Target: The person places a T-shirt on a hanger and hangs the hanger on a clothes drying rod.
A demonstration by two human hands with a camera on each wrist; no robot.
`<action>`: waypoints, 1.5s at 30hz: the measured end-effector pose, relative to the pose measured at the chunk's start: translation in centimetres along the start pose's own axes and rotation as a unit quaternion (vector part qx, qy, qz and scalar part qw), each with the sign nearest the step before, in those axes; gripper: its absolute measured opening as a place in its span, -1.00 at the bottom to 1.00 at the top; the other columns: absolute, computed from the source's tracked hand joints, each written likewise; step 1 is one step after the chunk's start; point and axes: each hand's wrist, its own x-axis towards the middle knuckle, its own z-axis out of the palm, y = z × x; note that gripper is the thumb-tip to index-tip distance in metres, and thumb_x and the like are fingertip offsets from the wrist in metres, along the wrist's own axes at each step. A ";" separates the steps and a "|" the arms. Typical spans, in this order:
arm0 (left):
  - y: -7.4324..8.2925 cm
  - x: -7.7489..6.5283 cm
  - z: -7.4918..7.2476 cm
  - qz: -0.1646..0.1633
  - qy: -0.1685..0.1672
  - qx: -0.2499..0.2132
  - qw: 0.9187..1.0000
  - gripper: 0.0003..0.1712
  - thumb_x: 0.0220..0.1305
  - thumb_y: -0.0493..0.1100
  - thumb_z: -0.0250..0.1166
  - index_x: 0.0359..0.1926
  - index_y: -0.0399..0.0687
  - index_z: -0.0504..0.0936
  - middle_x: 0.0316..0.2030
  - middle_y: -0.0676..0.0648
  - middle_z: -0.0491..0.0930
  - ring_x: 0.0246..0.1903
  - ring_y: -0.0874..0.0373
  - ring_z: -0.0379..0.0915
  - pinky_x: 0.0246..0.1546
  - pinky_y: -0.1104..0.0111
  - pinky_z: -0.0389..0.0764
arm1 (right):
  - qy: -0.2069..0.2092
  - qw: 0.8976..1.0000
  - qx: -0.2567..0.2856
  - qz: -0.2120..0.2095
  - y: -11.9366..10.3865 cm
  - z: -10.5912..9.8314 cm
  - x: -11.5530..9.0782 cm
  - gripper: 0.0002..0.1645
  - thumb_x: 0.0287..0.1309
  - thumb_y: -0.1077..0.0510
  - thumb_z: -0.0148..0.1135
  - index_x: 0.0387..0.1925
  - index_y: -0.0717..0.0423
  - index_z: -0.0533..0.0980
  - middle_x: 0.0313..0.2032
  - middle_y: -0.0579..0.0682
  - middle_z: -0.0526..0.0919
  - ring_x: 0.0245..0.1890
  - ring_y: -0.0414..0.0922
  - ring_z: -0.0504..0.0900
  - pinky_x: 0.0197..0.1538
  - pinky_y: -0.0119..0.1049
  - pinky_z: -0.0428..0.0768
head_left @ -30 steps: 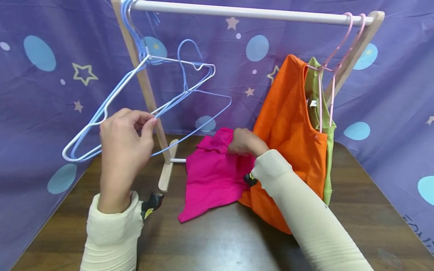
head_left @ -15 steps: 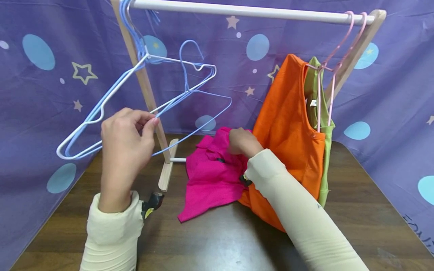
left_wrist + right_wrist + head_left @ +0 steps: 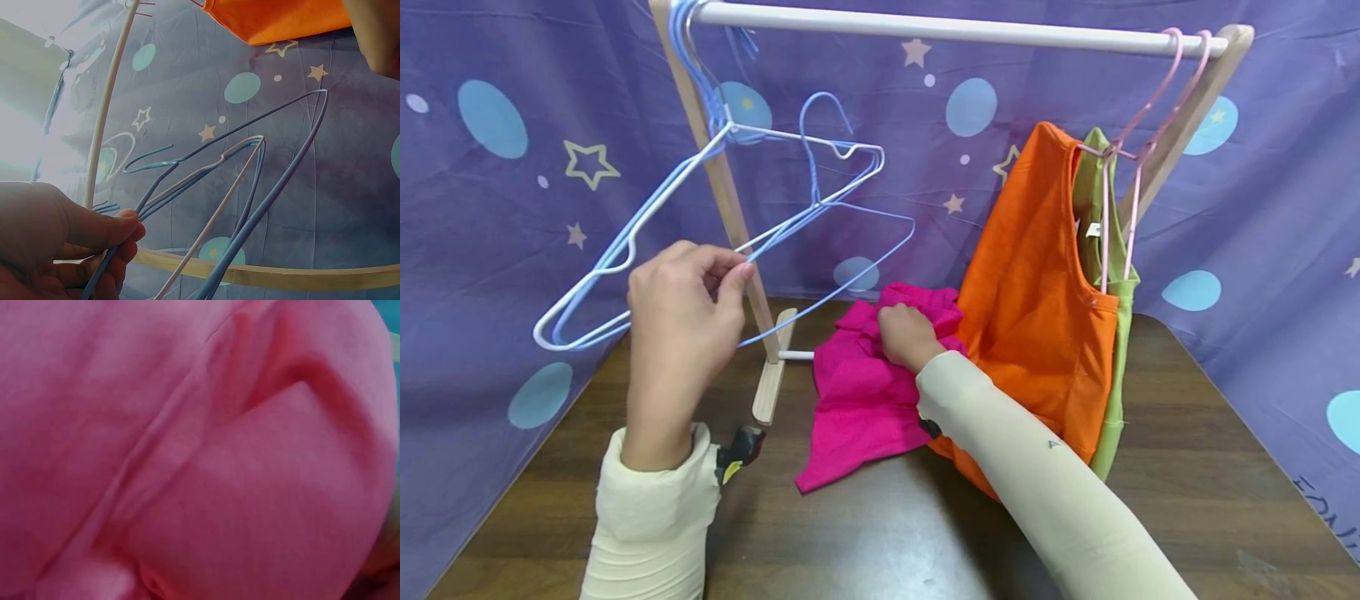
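Observation:
My left hand [image 3: 681,308] pinches a thin blue hanger [image 3: 275,190] between thumb and fingers. Its hook points upward, free of the rack's rail, and the hanger overlaps other blue hangers and a white one at the rack's left end. On the table lies a crumpled bright pink garment [image 3: 857,417], one corner spread toward the front. My right hand [image 3: 906,333] grips its bunched upper part, fingertips hidden in the folds. Pink cloth fills most of the right wrist view.
A white rail [image 3: 955,25] on wooden posts spans the back. At its right end an orange garment [image 3: 1030,267] and a green garment [image 3: 1123,317] hang from pink hangers, the orange one close to the right forearm. A patterned purple curtain [image 3: 895,158] stands behind.
My right hand has moved left and slightly forward across the pink garment, bunching its upper part. The left hand stays nearly still with the blue hanger.

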 end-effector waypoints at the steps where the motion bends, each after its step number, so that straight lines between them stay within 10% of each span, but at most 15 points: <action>1: 0.0 0.0 0.0 -0.001 0.000 0.000 1.000 -0.88 0.27 -0.34 0.35 -0.35 -0.36 0.76 -0.53 -0.23 0.57 -0.49 -0.04 0.41 -0.31 0.17 0.26 | -0.007 1.000 -0.005 0.003 0.0 0.1 0.0 -0.89 0.25 0.25 0.24 -0.25 0.22 0.64 -0.15 0.23 0.71 -0.10 0.19 0.71 -0.01 0.04 0.68; 6: 0.1 0.0 0.0 -0.005 -0.001 -0.001 1.000 -0.87 0.28 -0.33 0.36 -0.35 -0.36 0.76 -0.53 -0.23 0.57 -0.48 -0.05 0.42 -0.29 0.16 0.26 | -0.018 0.999 0.013 0.033 0.4 -0.1 0.0 -0.89 0.27 0.22 0.22 -0.28 0.18 0.61 -0.11 0.21 0.69 -0.09 0.21 0.70 -0.07 0.07 0.70; 11: 0.1 0.1 0.0 -0.003 0.001 0.001 1.000 -0.87 0.28 -0.33 0.37 -0.36 -0.35 0.76 -0.53 -0.23 0.57 -0.49 -0.03 0.41 -0.29 0.16 0.26 | 0.059 0.984 0.131 0.106 1.0 -0.8 0.3 -0.75 0.33 0.14 0.08 -0.38 0.24 0.53 -0.20 0.29 0.71 -0.13 0.30 0.71 -0.06 0.12 0.68; 19: 0.1 0.1 -0.1 -0.008 0.000 0.001 1.000 -0.87 0.28 -0.32 0.36 -0.34 -0.34 0.77 -0.52 -0.22 0.58 -0.49 -0.02 0.41 -0.28 0.17 0.26 | 0.187 0.875 0.408 0.184 2.7 -3.2 0.7 -0.73 0.33 0.23 -0.10 -0.37 0.23 0.51 -0.28 0.20 0.59 -0.11 0.14 0.55 0.01 -0.03 0.52; 22: 0.0 0.1 -0.2 -0.011 0.001 0.002 1.000 -0.87 0.29 -0.32 0.36 -0.34 -0.33 0.77 -0.52 -0.22 0.58 -0.49 -0.01 0.41 -0.27 0.18 0.26 | 0.176 0.863 0.437 0.182 3.3 -3.9 0.6 -0.64 0.31 0.26 -0.11 -0.18 0.20 0.64 -0.13 0.15 0.65 -0.05 0.07 0.51 0.00 -0.19 0.47; 25: 0.0 0.0 -0.2 -0.010 0.000 0.001 1.000 -0.86 0.29 -0.31 0.35 -0.34 -0.33 0.77 -0.52 -0.23 0.59 -0.48 -0.02 0.42 -0.28 0.17 0.26 | 0.141 0.887 0.407 0.168 3.9 -4.3 0.5 -0.63 0.21 0.26 -0.07 -0.28 0.20 0.70 -0.26 0.07 0.67 -0.17 0.02 0.50 -0.20 -0.30 0.43; 29: 0.0 0.0 -0.1 -0.004 0.001 0.002 1.000 -0.87 0.29 -0.32 0.35 -0.35 -0.34 0.77 -0.52 -0.23 0.59 -0.48 -0.03 0.43 -0.28 0.17 0.27 | 0.063 0.952 0.266 0.137 4.2 -4.7 0.0 -0.78 0.07 0.18 0.10 -0.62 0.17 0.47 -0.51 0.04 0.51 -0.34 0.03 0.50 -0.36 -0.25 0.42; 33: 0.0 0.0 -0.1 -0.001 0.001 0.002 1.000 -0.87 0.29 -0.32 0.35 -0.34 -0.35 0.77 -0.52 -0.24 0.59 -0.48 -0.03 0.43 -0.28 0.15 0.27 | 0.000 0.991 0.091 0.097 3.5 -4.8 -0.6 -0.82 0.05 0.12 0.24 -0.48 0.18 0.53 -0.29 0.20 0.65 -0.20 0.20 0.65 -0.14 -0.03 0.63; 40: -0.1 0.0 0.0 -0.003 0.002 0.003 1.000 -0.87 0.28 -0.32 0.36 -0.35 -0.34 0.77 -0.53 -0.23 0.58 -0.49 -0.02 0.42 -0.29 0.15 0.26 | 0.035 0.985 -0.166 -0.013 1.2 -3.2 -0.9 -0.70 0.31 0.16 0.18 0.00 0.11 0.69 -0.02 0.20 0.59 0.07 0.16 0.50 0.04 0.05 0.53; 45: 0.0 -0.1 0.0 -0.007 0.002 0.003 1.000 -0.86 0.28 -0.31 0.36 -0.35 -0.34 0.77 -0.53 -0.23 0.57 -0.49 -0.02 0.41 -0.28 0.16 0.26 | 0.041 0.968 -0.221 -0.113 0.8 -1.8 -0.5 -0.72 0.36 0.19 0.15 0.00 0.00 0.69 0.00 0.08 0.65 0.08 0.08 0.52 0.08 -0.01 0.51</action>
